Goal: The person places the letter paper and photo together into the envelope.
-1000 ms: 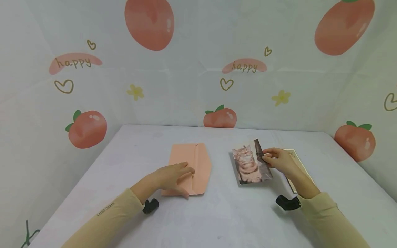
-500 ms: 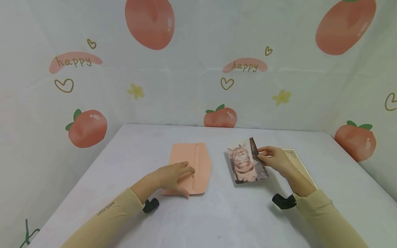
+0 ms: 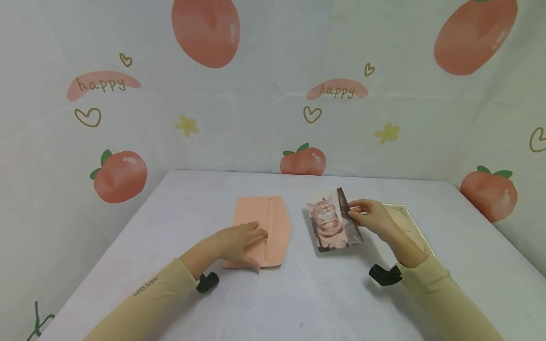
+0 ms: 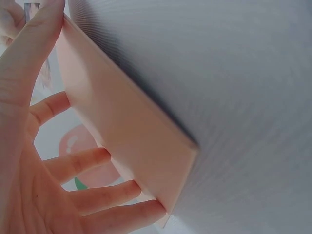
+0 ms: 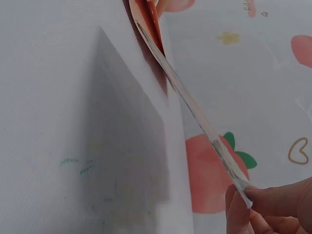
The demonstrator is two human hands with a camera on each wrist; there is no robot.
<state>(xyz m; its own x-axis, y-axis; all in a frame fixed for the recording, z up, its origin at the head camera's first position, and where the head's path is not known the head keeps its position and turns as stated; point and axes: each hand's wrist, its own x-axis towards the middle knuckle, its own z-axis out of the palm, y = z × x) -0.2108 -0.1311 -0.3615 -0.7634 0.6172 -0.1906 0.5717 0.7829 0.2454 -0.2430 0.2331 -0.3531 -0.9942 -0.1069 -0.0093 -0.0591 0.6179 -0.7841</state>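
A peach-pink envelope [image 3: 277, 232] lies on the white table with its pointed flap to the right. My left hand [image 3: 236, 244] rests on its left part, fingers spread. In the left wrist view the fingertips touch the envelope's face [image 4: 122, 112], and the thumb lies by one corner. My right hand [image 3: 372, 220] pinches the right edge of a card with a cat picture [image 3: 328, 226]. The card is tilted and held above the table, apart from the envelope. From the right wrist it appears nearly edge-on [image 5: 200, 114], between thumb and fingers.
A cream sheet with a gold border [image 3: 403, 218] lies flat on the table at the right, partly under the right forearm. Black wrist mounts [image 3: 207, 282] sit under both wrists. A white cloth printed with peaches [image 3: 303, 161] hangs behind the table.
My right hand has carried the cat card a little to the left, closer to the envelope. More of the gold-bordered sheet shows. The left hand and envelope have stayed in place.
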